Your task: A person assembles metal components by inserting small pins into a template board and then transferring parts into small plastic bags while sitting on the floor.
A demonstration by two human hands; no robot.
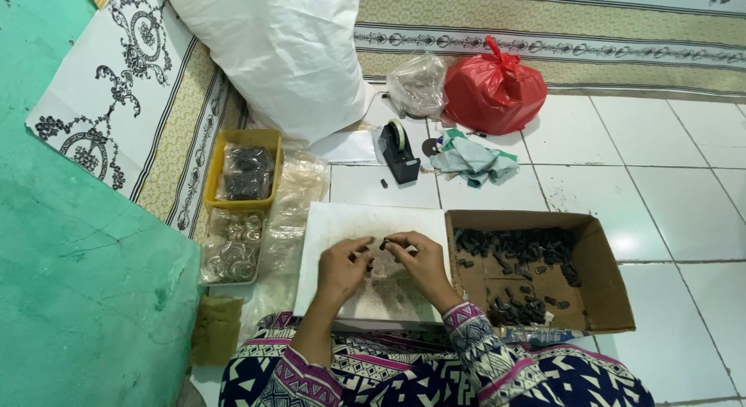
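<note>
Cardboard box point(602, 298) of small dark parts point(517, 248) sits right of the white board point(342, 220). Over that board, left hand point(342, 269) and right hand point(423, 263) each pinch a tiny dark piece point(383, 244) between fingertips, nearly touching.

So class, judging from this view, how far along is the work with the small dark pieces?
Done: hard to tell; no clearly finished pile shows, though the yellow tray holds bagged dark items. In hand: the left hand and right hand each pinch small dark pieces over the white board. Left: many loose dark pieces remain in the cardboard box.
</note>
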